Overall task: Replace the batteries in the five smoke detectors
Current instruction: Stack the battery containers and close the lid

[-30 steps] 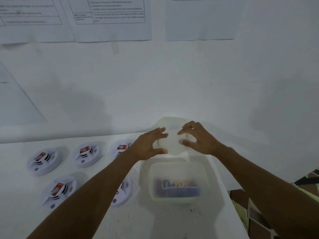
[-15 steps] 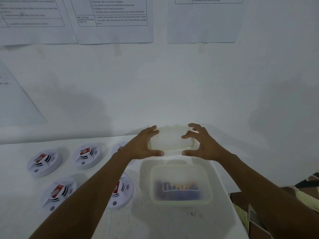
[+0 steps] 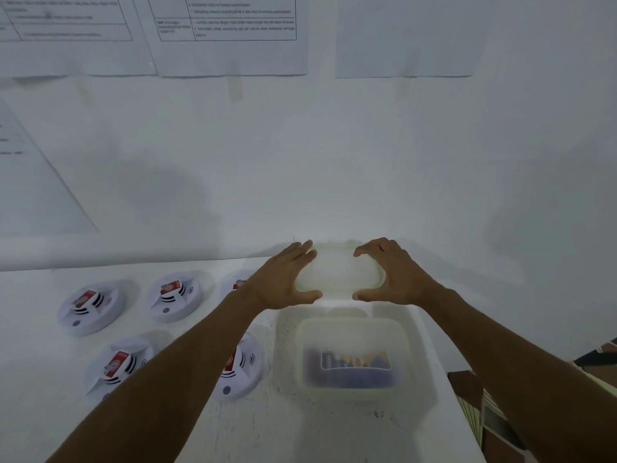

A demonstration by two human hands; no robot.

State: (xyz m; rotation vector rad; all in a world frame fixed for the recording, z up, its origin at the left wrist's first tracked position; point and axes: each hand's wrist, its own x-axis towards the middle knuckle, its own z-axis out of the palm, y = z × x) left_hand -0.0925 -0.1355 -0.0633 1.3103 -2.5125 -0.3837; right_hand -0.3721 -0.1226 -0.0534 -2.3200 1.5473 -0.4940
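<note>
Your left forearm (image 3: 173,379) and right forearm (image 3: 517,362) are bare along their whole visible length, from the bottom edge of the frame to the wrists. Wrists are bare too. Left grip (image 3: 283,282) and right grip (image 3: 397,279) are bare skin, thumb and fingers showing on each; nails too blurred to read. There's a pale yellowish strip (image 3: 602,379) along the top of your right arm at the frame edge. Can't tell if it's a sleeve hem or something behind the arm.
</note>
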